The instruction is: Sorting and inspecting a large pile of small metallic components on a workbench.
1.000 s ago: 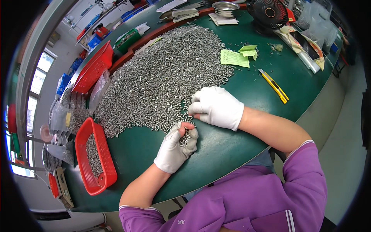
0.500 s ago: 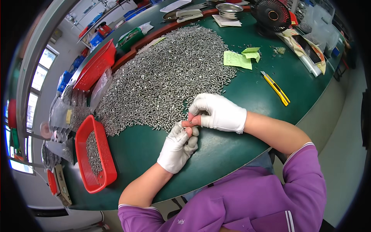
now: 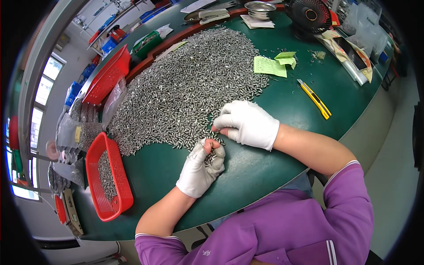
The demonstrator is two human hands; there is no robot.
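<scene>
A wide heap of small silvery metal pins point(image 3: 185, 88), perhaps screws, covers the middle of the green table point(image 3: 163, 176). At its near edge my left hand point(image 3: 198, 170), in a white glove with bare fingertips, is curled around several of these metal pins point(image 3: 211, 158) in its palm. My right hand point(image 3: 249, 123), gloved the same way, rests just right of it at the heap's border. Its thumb and fingers are drawn together close to the pins; whether one is between them is too small to tell.
A red plastic basket point(image 3: 126, 190) with some pins stands at the left, near clear bags point(image 3: 66, 172) of parts. To the right lie a yellow box cutter point(image 3: 314, 99) and green paper slips point(image 3: 270, 66). A black fan point(image 3: 309, 17) and metal bowl point(image 3: 260, 9) stand at the back.
My hands have parted: the right has moved from the left hand's fingertips to the heap's edge. My left hand has turned slightly, and the pins in its palm now show.
</scene>
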